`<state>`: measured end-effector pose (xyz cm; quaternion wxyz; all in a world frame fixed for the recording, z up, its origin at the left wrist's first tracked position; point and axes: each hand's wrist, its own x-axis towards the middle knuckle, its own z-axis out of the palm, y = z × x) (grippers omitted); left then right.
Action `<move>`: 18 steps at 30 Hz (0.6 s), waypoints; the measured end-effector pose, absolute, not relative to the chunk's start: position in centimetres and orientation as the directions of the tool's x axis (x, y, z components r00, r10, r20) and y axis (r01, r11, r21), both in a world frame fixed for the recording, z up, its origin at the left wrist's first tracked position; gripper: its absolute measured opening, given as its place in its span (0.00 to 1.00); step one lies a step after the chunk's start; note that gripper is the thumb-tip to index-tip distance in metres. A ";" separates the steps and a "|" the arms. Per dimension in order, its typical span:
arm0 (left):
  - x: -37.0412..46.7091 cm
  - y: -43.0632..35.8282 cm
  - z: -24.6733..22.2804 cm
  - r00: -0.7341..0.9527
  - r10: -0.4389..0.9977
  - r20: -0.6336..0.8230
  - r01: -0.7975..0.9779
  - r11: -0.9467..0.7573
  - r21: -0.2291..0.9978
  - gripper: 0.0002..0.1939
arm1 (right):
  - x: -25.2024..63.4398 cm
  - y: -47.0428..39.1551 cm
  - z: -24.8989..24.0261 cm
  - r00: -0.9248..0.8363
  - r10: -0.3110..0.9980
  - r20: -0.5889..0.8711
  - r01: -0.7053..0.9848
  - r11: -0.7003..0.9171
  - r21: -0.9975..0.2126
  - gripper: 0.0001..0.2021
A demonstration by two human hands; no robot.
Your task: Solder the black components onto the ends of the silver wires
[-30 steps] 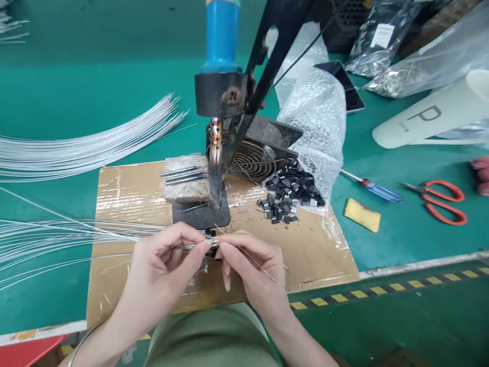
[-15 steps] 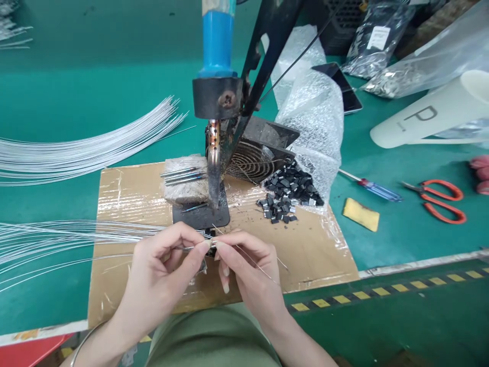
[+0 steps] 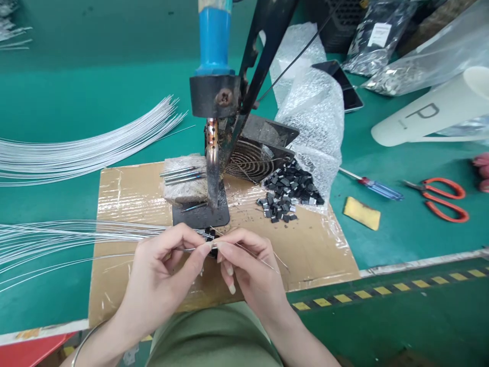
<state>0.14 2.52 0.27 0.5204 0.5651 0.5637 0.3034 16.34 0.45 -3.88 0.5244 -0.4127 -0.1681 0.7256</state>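
Cardboard (image 3: 118,204) on the green surface (image 3: 57,92) lies under the left hand (image 3: 158,270) and right hand (image 3: 255,260), both grips pinching a thin wire (image 3: 188,250) near the metal tip (image 3: 212,178), so a lift could knock fingers against it, or loose strands (image 3: 281,261) could snag and tug the wire free.

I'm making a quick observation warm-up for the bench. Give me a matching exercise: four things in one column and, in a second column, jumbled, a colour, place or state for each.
Column one:
1. Scissors
2. Sponge
3. Small black pieces
4. Left hand

Column two:
A. Heaped on the cardboard beside the bubble wrap
B. Pinching a thin wire close to the right hand
C. Orange-red handles
D. Yellow, lying on the green table

Right pairs: 1-C, 2-D, 3-A, 4-B.
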 end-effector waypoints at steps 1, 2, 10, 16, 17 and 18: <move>0.1 2.6 0.3 0.188 0.951 -0.246 0.320 0.178 0.931 0.08 | 16.4 0.5 -3.8 -0.126 0.894 -0.429 -0.624 -0.408 -0.667 0.07; 0.1 2.6 0.3 0.188 0.949 -0.253 0.315 0.185 0.931 0.08 | 16.5 0.6 -3.8 -0.140 0.890 -0.434 -0.625 -0.419 -0.658 0.08; 0.7 2.4 0.9 0.097 0.944 -0.315 0.301 0.274 0.914 0.08 | 16.5 0.5 -3.8 -0.154 0.900 -0.408 -0.626 -0.409 -0.664 0.07; 0.7 2.1 0.5 0.065 0.956 -0.287 0.339 0.250 0.907 0.08 | 16.3 0.3 -4.0 -0.145 0.902 -0.407 -0.662 -0.394 -0.638 0.06; 0.6 2.1 0.4 0.067 0.959 -0.277 0.346 0.238 0.907 0.08 | 16.3 0.3 -4.0 -0.146 0.903 -0.405 -0.670 -0.391 -0.631 0.06; 0.5 2.1 0.2 0.075 0.962 -0.263 0.356 0.221 0.908 0.08 | 16.2 0.4 -3.9 -0.144 0.902 -0.406 -0.675 -0.390 -0.626 0.06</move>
